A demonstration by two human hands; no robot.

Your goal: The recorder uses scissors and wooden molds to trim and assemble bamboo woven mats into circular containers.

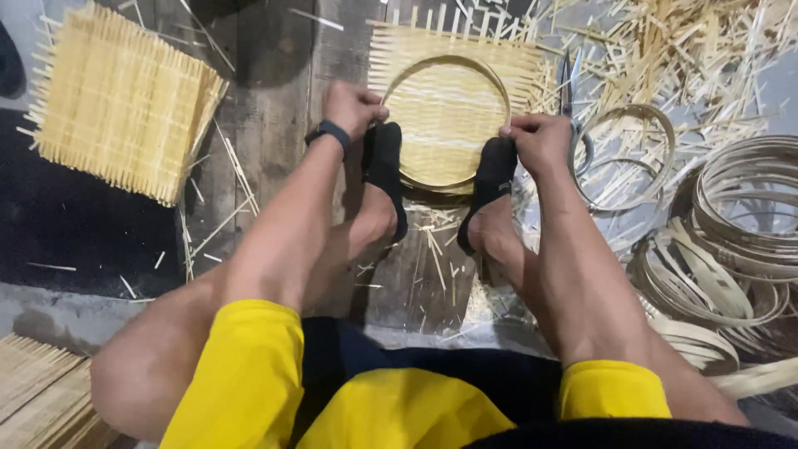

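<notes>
Item: one woven bamboo mat (453, 100) on the floor (274, 108), with one bamboo hoop (432, 179) pressed onto it; this hoop is our landmark.

Hands: our left hand (353, 106) is curled shut, pinching the hoop's left rim; our right hand (540, 141) is curled shut, pinching its right rim. Two black-socked feet (384, 162) pin the near rim.

Handling, as we judge: light, springy, the thin strips brittle and splintery at the ends; best held at the rim, on opposite sides.

Right of the hoop: one pair of scissors (567, 83), several loose rings (731, 216), too overlapped to count. Far left of it: one stack of mats (120, 100).
</notes>
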